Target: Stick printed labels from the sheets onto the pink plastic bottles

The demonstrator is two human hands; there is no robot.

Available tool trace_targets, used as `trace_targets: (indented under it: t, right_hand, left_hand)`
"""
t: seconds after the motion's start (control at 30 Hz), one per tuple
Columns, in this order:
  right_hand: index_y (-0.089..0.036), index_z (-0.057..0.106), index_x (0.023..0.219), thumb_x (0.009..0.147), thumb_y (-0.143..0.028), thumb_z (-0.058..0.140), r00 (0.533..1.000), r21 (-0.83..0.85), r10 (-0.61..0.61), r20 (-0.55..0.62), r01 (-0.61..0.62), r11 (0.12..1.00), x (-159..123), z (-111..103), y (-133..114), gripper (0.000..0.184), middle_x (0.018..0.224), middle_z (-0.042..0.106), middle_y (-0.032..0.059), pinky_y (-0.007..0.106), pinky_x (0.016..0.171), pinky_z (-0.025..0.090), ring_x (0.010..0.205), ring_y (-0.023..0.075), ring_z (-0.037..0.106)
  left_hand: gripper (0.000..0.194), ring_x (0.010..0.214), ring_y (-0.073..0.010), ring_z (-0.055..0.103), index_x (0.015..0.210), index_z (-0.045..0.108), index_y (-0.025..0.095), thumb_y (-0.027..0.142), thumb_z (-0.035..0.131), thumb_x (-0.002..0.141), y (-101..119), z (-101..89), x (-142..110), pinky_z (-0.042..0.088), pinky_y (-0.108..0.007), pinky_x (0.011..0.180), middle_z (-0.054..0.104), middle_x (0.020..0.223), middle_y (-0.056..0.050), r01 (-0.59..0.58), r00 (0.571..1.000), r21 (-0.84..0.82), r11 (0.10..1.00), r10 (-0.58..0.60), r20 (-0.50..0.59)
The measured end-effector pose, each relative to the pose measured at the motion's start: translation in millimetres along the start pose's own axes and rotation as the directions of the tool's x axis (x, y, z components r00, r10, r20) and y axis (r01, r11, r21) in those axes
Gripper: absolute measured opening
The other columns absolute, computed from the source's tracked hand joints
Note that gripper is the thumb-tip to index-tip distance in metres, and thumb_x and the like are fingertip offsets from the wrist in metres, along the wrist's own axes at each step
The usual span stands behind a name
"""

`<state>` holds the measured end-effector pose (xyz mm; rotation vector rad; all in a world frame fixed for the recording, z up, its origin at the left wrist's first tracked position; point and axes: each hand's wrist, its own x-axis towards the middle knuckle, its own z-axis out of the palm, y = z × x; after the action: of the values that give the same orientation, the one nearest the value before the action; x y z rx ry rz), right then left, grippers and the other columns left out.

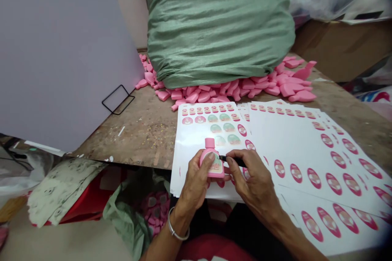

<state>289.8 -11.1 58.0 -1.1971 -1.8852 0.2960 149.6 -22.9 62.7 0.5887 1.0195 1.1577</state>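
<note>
My left hand (196,175) grips a small pink toy bottle (210,143) upright, the thumb pressing on the green sticker (216,164) on its front. Pinched in my right hand (252,179) is a slim black pen-like tool (234,160), its tip at the upper right of that sticker; the exact kind of tool I cannot make out. Under both hands lies a sticker sheet (199,132) with green, pink and red labels, partly hidden by the hands and bottle.
More sticker sheets (284,134) overlap on the right of the wooden table (143,130). Many pink bottles (202,96) are heaped behind, under a bulging green sack (220,24). A grey panel (61,49) with a black wire stand (118,100) rises at left. Below is an open green bag (128,220).
</note>
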Motion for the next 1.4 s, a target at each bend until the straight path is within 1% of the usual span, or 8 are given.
trace_targets:
  t: [0.13,0.27,0.43,0.6,0.7,0.87,1.23,1.4]
  right_hand:
    - [-0.019,0.053,0.095,0.089,-0.013,0.054,0.999,-0.04,-0.05,-0.012,0.049,0.998,3.4,1.1,0.1,0.008,0.081,0.059,0.0032,0.033,0.07,0.044,0.076,0.0167,0.052]
    - [-0.018,0.054,0.095,0.088,-0.013,0.055,0.997,-0.073,-0.075,-0.006,0.074,0.995,5.9,1.0,-0.7,0.008,0.08,0.059,0.0042,0.033,0.069,0.043,0.076,0.0178,0.051]
    - [-0.016,0.055,0.093,0.087,-0.013,0.055,0.993,-0.143,-0.117,0.002,0.116,0.983,6.2,-2.5,-0.6,0.007,0.078,0.061,0.0048,0.035,0.069,0.041,0.074,0.0184,0.051]
    - [-0.018,0.059,0.095,0.084,-0.016,0.06,0.991,-0.169,-0.132,0.025,0.135,0.976,7.7,-6.4,1.0,0.011,0.082,0.065,0.0042,0.035,0.072,0.039,0.077,0.0192,0.053]
    - [-0.018,0.06,0.09,0.083,-0.016,0.061,0.992,-0.185,-0.127,0.008,0.127,0.974,9.8,-7.3,-0.4,0.007,0.078,0.066,0.0038,0.035,0.071,0.039,0.075,0.0192,0.054]
    - [-0.017,0.061,0.086,0.082,-0.016,0.061,0.991,-0.215,-0.134,-0.013,0.128,0.968,11.9,-9.1,-6.3,0.004,0.074,0.066,0.003,0.033,0.068,0.038,0.071,0.018,0.054]
    - [-0.018,0.062,0.084,0.081,-0.02,0.06,0.995,-0.205,-0.096,0.007,0.095,0.974,11.5,-8.1,-4.3,0.004,0.075,0.067,0.0027,0.034,0.07,0.038,0.074,0.0186,0.055]
    - [-0.019,0.062,0.086,0.082,-0.021,0.059,0.998,-0.188,-0.067,0.019,0.069,0.98,10.7,-8.4,-4.3,0.005,0.075,0.066,0.0029,0.035,0.07,0.04,0.074,0.0191,0.055]
  left_hand:
    - [0.033,0.046,-0.0071,0.055,0.097,0.057,0.013,0.039,0.065,0.078,1.1,0.9,0.0,0.028,-0.014,0.039,0.053,0.067,0.002,0.026,1.0,-0.06,0.998,-0.025,0.011]
    - [0.029,0.051,-0.0092,0.056,0.094,0.058,0.012,0.03,0.065,0.073,2.5,2.4,2.6,0.037,-0.016,0.042,0.054,0.07,0.001,0.041,0.999,-0.108,0.993,-0.042,-0.003]
    - [0.024,0.058,-0.0093,0.052,0.089,0.059,0.011,0.024,0.065,0.069,2.1,4.1,5.5,0.046,-0.019,0.05,0.054,0.072,0.0,0.032,0.999,-0.124,0.992,-0.037,-0.039]
    - [0.022,0.06,-0.0087,0.049,0.092,0.06,0.013,0.023,0.062,0.073,-0.9,5.6,6.5,0.044,-0.019,0.053,0.053,0.073,0.001,-0.019,0.998,-0.038,0.999,0.017,-0.059]
    - [0.02,0.062,-0.0081,0.047,0.09,0.061,0.014,0.021,0.062,0.072,-1.6,7.6,7.0,0.043,-0.018,0.057,0.053,0.073,0.001,-0.052,0.993,0.038,0.998,0.056,-0.101]
    - [0.018,0.062,-0.0082,0.045,0.088,0.062,0.014,0.02,0.062,0.071,-3.2,8.8,8.1,0.041,-0.019,0.058,0.052,0.07,0.002,-0.065,0.988,0.082,0.995,0.076,-0.137]
    - [0.014,0.062,-0.0095,0.044,0.087,0.062,0.016,0.024,0.061,0.075,-4.0,6.3,6.3,0.04,-0.019,0.059,0.051,0.07,0.003,-0.154,0.973,0.277,0.948,0.195,-0.124]
    - [0.015,0.062,-0.01,0.046,0.088,0.061,0.018,0.028,0.061,0.076,-1.6,4.5,5.0,0.041,-0.02,0.06,0.053,0.071,0.003,-0.153,0.971,0.259,0.954,0.193,-0.139]
